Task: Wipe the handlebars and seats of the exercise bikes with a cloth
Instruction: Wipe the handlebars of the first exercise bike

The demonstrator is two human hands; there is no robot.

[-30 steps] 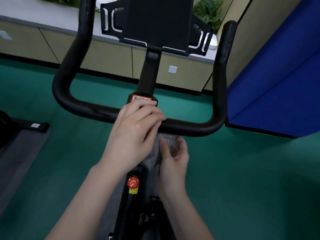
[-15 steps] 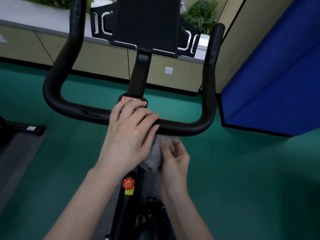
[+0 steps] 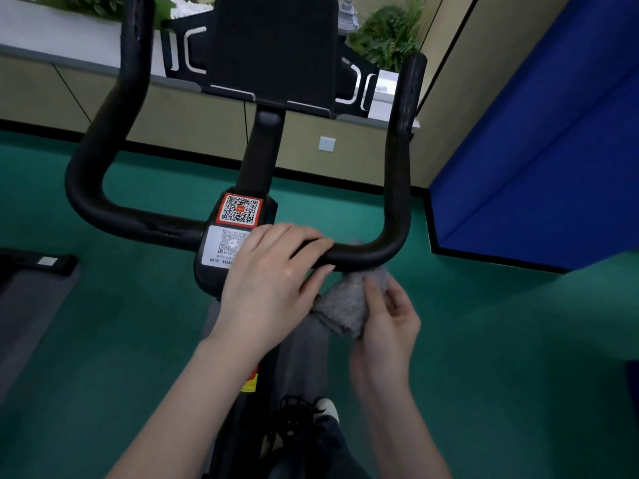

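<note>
1. While the left hand [image 3: 273, 285] lies across the smooth black tubular handlebar [image 3: 366, 254] at frame centre, fingers nearly straight and unclamped, the right hand [image 3: 387, 323] just below pinches a fuzzy grey cloth [image 3: 342, 305], bunched against the bar's underside.
2. Square QR stickers [image 3: 240, 209] sit on the matte stem [image 3: 262, 150], left of the hands.
</note>
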